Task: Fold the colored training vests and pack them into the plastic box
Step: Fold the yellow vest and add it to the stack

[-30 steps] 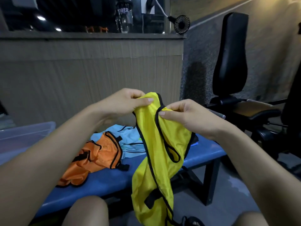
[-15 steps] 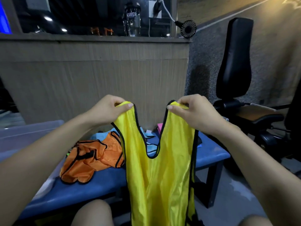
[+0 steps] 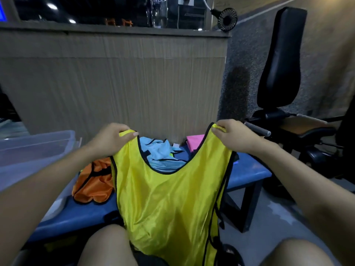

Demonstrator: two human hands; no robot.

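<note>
One text can be read: white capitals "OWER" on the clear bottle (image 3: 159, 13) standing on the ledge (image 3: 115, 30) above the wood-grain wall; the picture's top edge cuts the word, and any letter before the O is lost. Nothing else carries legible writing, number or sign.

yellow vest (image 3: 169, 204): hem cut off below | orange vest (image 3: 92, 185): right part behind it | plastic box (image 3: 28, 148): cut off left
</note>
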